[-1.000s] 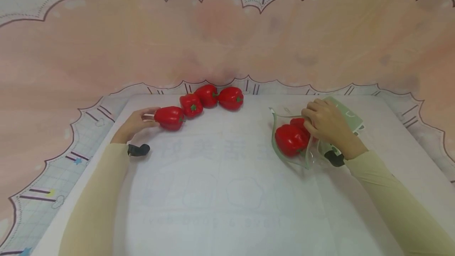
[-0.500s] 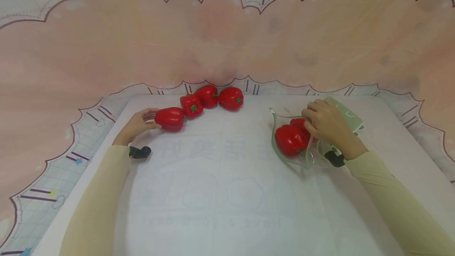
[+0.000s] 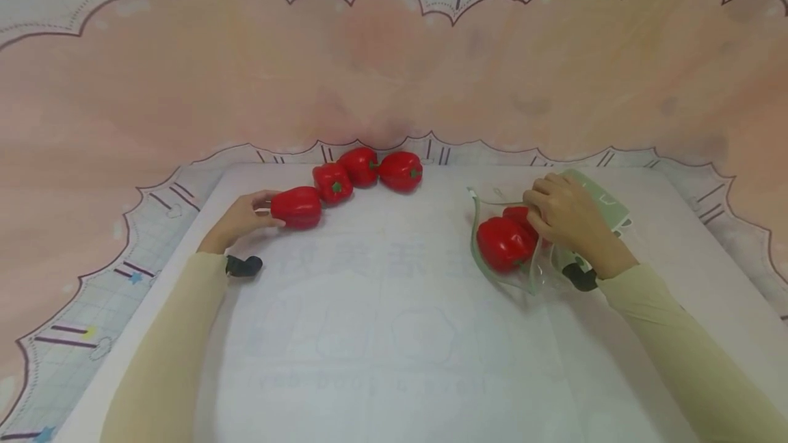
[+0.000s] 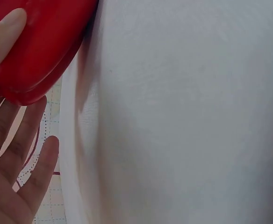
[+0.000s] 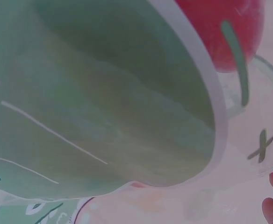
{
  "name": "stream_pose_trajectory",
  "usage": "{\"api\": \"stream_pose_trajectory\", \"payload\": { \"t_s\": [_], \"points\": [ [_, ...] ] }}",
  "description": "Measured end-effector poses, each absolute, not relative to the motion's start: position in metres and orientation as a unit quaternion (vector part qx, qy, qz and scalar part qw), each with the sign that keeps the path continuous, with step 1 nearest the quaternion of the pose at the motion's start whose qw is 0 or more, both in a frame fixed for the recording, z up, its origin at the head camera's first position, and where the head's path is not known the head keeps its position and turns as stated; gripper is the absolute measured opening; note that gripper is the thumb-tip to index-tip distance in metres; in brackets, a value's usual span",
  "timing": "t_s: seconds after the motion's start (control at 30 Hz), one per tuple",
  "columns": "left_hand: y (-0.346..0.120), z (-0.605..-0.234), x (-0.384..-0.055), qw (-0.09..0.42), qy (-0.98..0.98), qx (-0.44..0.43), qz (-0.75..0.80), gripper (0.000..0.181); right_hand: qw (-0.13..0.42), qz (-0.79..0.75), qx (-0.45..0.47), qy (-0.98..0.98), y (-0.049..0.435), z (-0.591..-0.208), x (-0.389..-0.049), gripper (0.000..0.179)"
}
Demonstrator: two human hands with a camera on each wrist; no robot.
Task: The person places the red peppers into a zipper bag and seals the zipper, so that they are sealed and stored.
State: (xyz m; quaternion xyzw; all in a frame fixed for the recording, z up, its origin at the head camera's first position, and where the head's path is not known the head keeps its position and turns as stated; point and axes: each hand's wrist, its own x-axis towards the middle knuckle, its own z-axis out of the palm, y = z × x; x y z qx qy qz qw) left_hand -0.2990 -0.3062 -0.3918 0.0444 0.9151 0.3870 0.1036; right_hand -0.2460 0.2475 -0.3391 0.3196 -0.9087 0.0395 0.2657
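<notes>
Across the desk point(image 3: 369, 333), holding red pepper point(image 3: 298, 208) in left grip point(image 3: 243, 217), bag point(image 3: 540, 271) in right grip point(image 3: 565, 216), with two seemingly bagged, four to go

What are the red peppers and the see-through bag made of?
The red peppers have smooth, shiny skin with bright highlights, plus green stems. They could be real vegetables or plastic copies; the look alone doesn't settle it. The bag seems to be thin, glossy plastic, printed green in places: its clear part catches light, and red shows through it.
</notes>
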Motion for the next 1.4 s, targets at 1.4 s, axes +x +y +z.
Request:
{"api": "stream_pose_trajectory", "payload": {
  "t_s": [1.4],
  "points": [
    [-0.275,-0.373,-0.276,0.110,0.914,0.047,0.387,0.075,0.255,0.041,0.318,-0.912,0.248,-0.335,-0.244,0.009]
  ]
}}
